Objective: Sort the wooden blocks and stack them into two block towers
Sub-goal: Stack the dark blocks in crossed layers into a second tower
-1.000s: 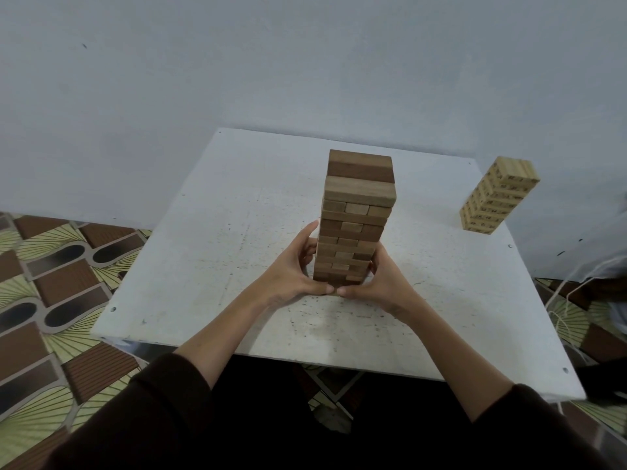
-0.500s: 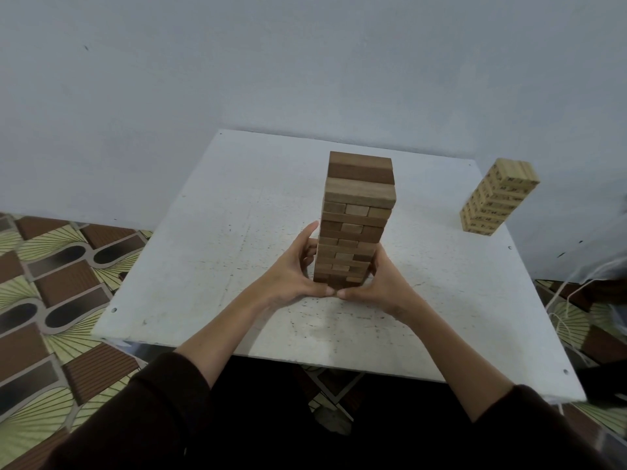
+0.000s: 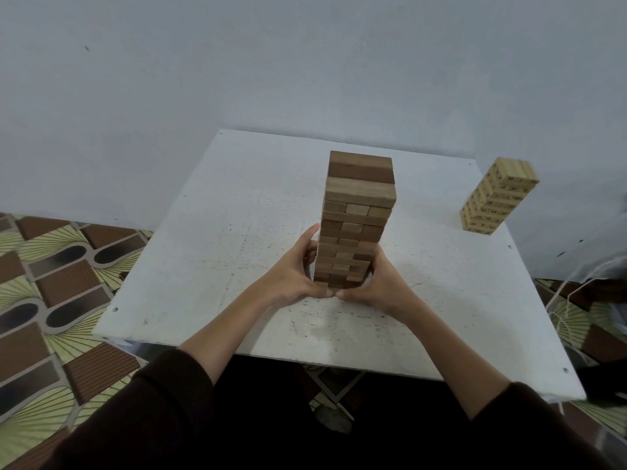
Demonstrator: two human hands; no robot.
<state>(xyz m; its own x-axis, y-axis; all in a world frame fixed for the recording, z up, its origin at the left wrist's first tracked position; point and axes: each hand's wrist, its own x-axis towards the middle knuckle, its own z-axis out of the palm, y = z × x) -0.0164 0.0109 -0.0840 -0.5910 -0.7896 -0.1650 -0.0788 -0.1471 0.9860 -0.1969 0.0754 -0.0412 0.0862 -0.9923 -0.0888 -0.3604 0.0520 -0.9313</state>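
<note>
Fingers (image 3: pixel 307 247) of the left hand (image 3: pixel 294 273) lie straight against the left side of the brown block tower (image 3: pixel 354 225), while the right hand (image 3: pixel 380 284) cups the tower's right side at its base; both thumbs meet on the surface (image 3: pixel 210 239) just in front of the bottom layer. The right hand's fingers are hidden behind the tower, so how they lie cannot be told. The tower stands upright near the middle of the surface, built of crossed layers of rectangular wooden blocks in mixed light and dark brown, with a darker pair on top sitting slightly set back from the layer beneath. Its lowest rows are partly covered by the hands.

A second, paler block tower (image 3: pixel 497 198) stands well apart at the far right corner, its blocks carrying dark printed marks too small to read. The surface is a white, scuffed, speckled square board with small holes near its corners. Dark sleeves (image 3: pixel 163 412) cover both forearms below the frame's centre. A plain grey wall (image 3: pixel 271 62) rises behind, patterned brown-and-green flooring (image 3: pixel 51 283) lies at left, and pale cords (image 3: pixel 570 300) trail at the right edge, cut off by the frame.
</note>
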